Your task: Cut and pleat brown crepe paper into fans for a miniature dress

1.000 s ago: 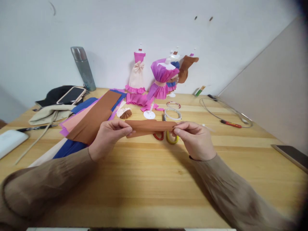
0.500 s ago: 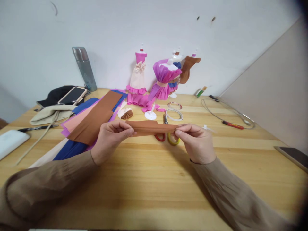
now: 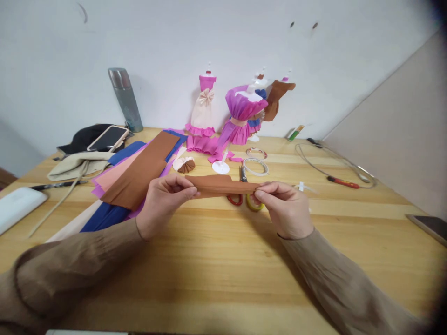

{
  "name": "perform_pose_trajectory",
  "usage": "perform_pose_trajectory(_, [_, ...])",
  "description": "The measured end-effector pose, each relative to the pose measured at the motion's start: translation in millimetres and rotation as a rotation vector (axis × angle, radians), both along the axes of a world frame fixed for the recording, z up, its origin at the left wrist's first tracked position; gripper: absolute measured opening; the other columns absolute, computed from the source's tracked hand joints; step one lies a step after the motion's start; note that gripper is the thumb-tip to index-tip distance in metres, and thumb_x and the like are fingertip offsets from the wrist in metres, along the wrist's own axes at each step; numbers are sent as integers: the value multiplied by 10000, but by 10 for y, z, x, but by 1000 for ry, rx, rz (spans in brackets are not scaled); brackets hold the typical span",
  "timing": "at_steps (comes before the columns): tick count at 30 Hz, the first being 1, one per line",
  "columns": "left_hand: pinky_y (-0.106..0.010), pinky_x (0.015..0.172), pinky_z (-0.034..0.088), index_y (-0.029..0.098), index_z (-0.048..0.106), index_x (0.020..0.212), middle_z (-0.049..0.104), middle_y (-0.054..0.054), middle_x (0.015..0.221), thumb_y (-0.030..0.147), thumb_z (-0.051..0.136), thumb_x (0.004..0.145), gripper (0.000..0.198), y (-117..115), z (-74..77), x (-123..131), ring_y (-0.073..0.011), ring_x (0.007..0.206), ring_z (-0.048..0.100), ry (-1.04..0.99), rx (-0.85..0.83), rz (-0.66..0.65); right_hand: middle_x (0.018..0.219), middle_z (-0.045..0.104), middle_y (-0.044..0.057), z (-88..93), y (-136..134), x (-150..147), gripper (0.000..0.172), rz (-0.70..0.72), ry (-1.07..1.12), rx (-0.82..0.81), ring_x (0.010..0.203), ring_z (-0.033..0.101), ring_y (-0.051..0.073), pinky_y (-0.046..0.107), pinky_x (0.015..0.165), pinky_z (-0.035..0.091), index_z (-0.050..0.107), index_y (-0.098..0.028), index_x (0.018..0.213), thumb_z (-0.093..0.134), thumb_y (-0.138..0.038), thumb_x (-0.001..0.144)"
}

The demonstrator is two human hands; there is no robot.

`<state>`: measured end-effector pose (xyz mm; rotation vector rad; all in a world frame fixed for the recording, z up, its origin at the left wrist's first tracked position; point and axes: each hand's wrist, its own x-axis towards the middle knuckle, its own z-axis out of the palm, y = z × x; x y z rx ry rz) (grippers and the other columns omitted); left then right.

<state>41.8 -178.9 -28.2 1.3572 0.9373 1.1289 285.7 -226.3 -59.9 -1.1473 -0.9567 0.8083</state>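
Between my two hands a folded strip of brown crepe paper [image 3: 223,186] is stretched level above the table. My left hand [image 3: 167,200] pinches its left end between thumb and fingers. At the other end my right hand [image 3: 286,204] grips it the same way. Creases run along the strip's length. Behind and partly under it lie scissors [image 3: 243,174] with one red and one yellow handle loop. Several sheets of coloured crepe paper, a brown one [image 3: 139,172] on top, lie beyond my left hand. A pleated cream-and-brown rosette [image 3: 184,164] rests behind the strip.
Small dress forms in crepe paper, one with a purple-pink dress [image 3: 240,114], stand along the wall. Tape rolls [image 3: 256,166] lie before them. At left are a flask [image 3: 125,100], a phone [image 3: 108,138] and a cap; at right, a cable with a red handle [image 3: 343,182].
The whole view has shifted slightly, so the background sits a little further right. Both hands keep their pinch on the brown strip, which looks nearly the same.
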Motion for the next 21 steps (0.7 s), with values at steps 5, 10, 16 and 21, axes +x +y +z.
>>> perform_pose_trajectory(5, [-227,613,522,141,651,638,710,-33,639,247,770,649,159,13,-19,-2,-141,623,663,22,4,4,551,661,16,0,12,-27,163,-40,-22,-8,494,557,136,285,479,466,673,-205,571,825,-237,525])
perform_pose_trajectory(10, [-222,621,520,144,646,635,713,-32,642,238,763,659,152,22,-39,0,-136,629,664,14,-12,-7,538,663,19,2,8,-26,151,-24,-41,-29,474,550,129,279,475,459,676,-199,570,816,-250,549])
perform_pose_trajectory(16, [-210,620,512,137,652,641,715,-34,647,228,756,666,140,30,-50,-7,-122,622,655,18,-24,-20,511,653,14,16,3,-34,157,-18,-35,-46,455,540,119,265,467,440,673,-190,564,818,-249,547])
perform_pose_trajectory(21, [-217,613,519,139,647,661,709,-30,640,223,753,668,136,32,-61,-4,-127,616,660,-1,-17,-24,529,657,15,-16,17,-22,173,-11,-59,-35,462,552,120,260,462,452,674,-189,601,825,-267,571])
